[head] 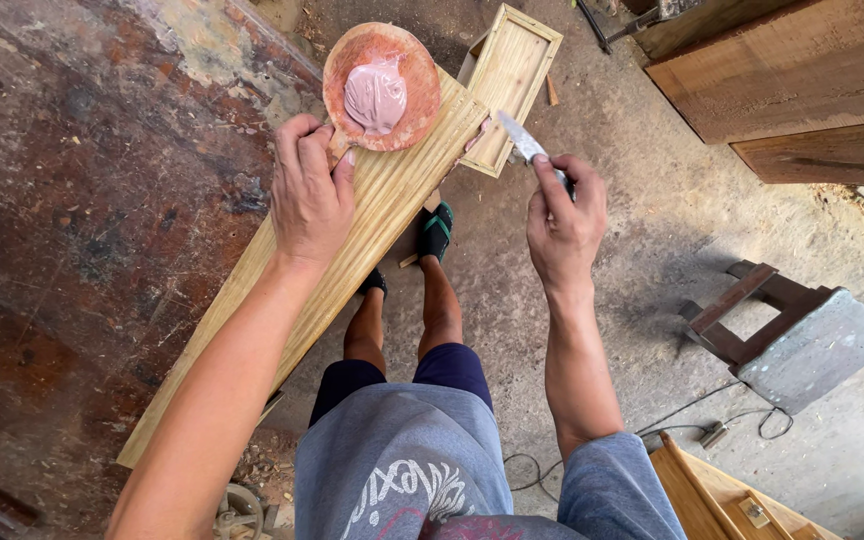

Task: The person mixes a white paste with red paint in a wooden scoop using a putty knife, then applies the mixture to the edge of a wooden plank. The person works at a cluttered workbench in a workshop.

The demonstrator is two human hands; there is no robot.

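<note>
On the workbench edge, head view: a long pale wooden plank [332, 270] lies diagonally, its far end sticking out past the dark stained bench top [82, 200].

Left hand [307, 195]: fingers curled tight around the rim of a shallow round dish [382, 85], pinning it on the plank. Looks like a solid grip, nothing loose.

Dish contents: a blob of pinkish filler paste [375, 95] sitting in the middle, and the dish itself is smeared reddish all over.

Right hand [564, 215]: closed round the handle of a putty knife [524, 143], index finger running along the top, blade tip aimed at the plank's end where it meets the small wooden frame box [509, 85].

How I'd do it well: keep the blade low and flat, take small scoops, press the paste into the grain rather than dragging it, then scrape off the excess while it's wet. Dish stays close, so the reach is short.

Around: concrete floor [652, 240], a low stool [787, 335] off to the right, sandalled feet below.
</note>
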